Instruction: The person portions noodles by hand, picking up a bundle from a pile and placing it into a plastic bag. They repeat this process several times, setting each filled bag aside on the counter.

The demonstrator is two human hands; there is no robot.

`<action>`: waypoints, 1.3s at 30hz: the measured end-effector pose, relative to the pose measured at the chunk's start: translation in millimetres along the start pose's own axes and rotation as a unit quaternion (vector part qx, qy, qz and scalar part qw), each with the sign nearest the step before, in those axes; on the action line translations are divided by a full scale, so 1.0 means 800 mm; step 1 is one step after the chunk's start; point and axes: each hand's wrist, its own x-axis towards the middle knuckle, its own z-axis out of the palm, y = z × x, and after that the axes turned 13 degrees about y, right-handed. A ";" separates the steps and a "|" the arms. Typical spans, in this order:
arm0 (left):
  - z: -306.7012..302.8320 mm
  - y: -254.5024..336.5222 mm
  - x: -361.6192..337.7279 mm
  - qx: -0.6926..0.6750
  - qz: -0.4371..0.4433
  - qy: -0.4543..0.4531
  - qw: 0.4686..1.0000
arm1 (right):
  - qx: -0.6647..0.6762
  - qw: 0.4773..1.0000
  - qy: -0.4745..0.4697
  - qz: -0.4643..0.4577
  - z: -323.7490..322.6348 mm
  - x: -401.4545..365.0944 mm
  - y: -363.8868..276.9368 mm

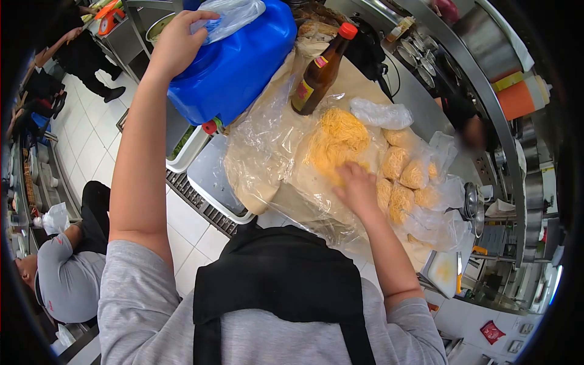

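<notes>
My left hand (181,41) is raised at the top left, its fingers closed on the edge of a thin clear plastic bag (234,18) that lies on a big blue plastic jug (243,67). Low at the near edge of a loose heap of yellow noodles (340,139), my right hand (358,190) has bent fingers pressed into the strands; the fingertips are partly hidden. The heap lies on a clear plastic sheet (267,143). Right of it sit several clear bags packed with portions of noodles (398,161).
A brown bottle with a red cap (322,70) stands behind the heap, beside a crumpled clear bag (381,114). A white tray (216,173) is at the table's left. A cutting board (443,274) lies at the right. Other people (67,277) are at left and far right.
</notes>
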 end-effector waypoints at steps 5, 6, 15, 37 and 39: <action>-0.008 0.010 0.002 0.007 -0.046 -0.045 0.998 | 0.213 0.961 0.013 0.175 0.023 0.009 0.060; -0.007 0.009 0.004 0.006 -0.037 -0.040 0.998 | 0.194 0.966 0.035 0.165 0.031 0.015 0.072; -0.004 0.000 0.002 0.003 -0.037 -0.032 0.999 | 0.200 0.964 -0.104 0.140 0.070 0.039 0.052; -0.007 0.006 0.002 -0.007 -0.044 -0.032 0.998 | 0.195 0.967 -0.146 0.068 0.056 0.067 0.026; -0.007 0.007 0.005 -0.017 -0.057 -0.036 0.998 | 0.178 0.970 -0.156 0.052 0.079 0.053 0.019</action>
